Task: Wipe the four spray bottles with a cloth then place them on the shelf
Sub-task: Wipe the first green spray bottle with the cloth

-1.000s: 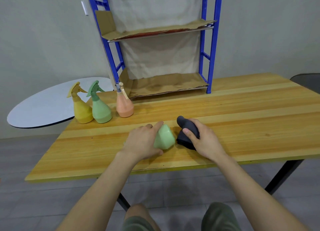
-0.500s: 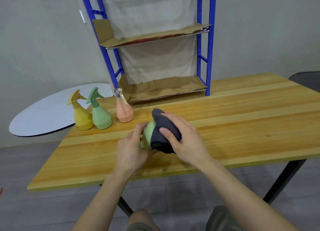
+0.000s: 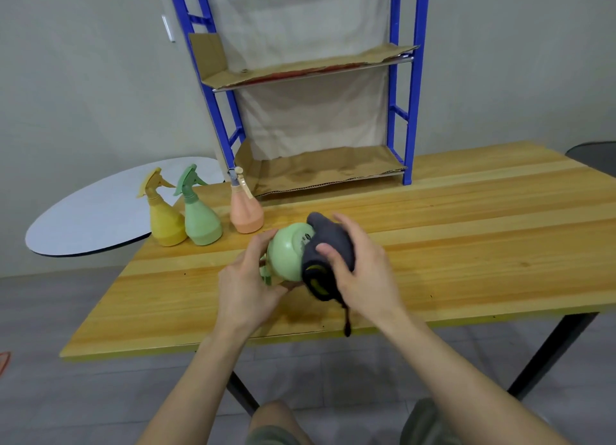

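A long wooden table fills the middle of the scene. At its far side stands a blue shelf with two levels lined with cardboard and a pale sheet hung behind it. A round white board lies past the table's left end, and a dark chair shows at the far right.

Three spray bottles stand upright on the far left of the table. The yellow bottle and the green bottle touch each other. The orange bottle stands apart to their right, just in front of the shelf's left post, between that post and the hands.

Near the table's front edge, the left hand grips the pale green bottle at its neck end and holds it on its side, base toward the camera, trigger mostly hidden. The right hand curls round a dark grey cloth and presses it against the bottle's right side. A cord hangs from the cloth.
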`<state>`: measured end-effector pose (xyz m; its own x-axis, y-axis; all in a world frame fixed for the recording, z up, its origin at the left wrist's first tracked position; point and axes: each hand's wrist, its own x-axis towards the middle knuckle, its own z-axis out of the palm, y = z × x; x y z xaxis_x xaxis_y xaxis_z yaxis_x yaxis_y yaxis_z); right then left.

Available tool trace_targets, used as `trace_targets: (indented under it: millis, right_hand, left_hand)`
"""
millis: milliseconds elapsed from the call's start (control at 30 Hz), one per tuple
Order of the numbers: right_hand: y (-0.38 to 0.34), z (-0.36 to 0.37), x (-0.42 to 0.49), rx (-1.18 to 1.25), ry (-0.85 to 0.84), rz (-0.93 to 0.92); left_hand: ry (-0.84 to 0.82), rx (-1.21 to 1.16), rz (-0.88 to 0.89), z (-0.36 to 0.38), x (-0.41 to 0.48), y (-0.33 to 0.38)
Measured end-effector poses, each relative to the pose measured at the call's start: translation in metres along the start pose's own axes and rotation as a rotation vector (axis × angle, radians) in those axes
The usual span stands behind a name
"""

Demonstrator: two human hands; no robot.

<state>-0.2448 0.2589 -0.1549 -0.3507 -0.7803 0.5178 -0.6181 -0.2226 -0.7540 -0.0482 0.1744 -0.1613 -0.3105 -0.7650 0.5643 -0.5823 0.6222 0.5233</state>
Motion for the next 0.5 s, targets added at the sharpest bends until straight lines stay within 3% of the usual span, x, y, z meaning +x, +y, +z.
trace_targets:
  millis: [67, 133, 233, 333, 500]
  right_hand:
    - [0.005, -0.015, 0.010, -0.027, 0.128, 0.038]
    - [0.002, -0.022, 0.015, -0.068, 0.205, -0.092]
    - [-0.010, -0.017, 0.015, -0.197, 0.009, -0.382]
    - [-0.010, -0.010, 0.003, -0.244, -0.226, -0.386]
    - [0.018, -0.017, -0.012, -0.294, -0.193, -0.519]
  left_hand:
    - [-0.001, -0.007, -0.018, -0.004, 0.000, -0.005]
    - [-0.014, 0.022, -0.009, -0.004, 0.000, -0.004]
    - [-0.039, 0.034, 0.014, 0.005, 0.002, 0.001]
    - [-0.054, 0.004, 0.017, 0.007, 0.001, 0.000]
    - [-0.059, 0.025, 0.008, 0.001, -0.006, -0.008]
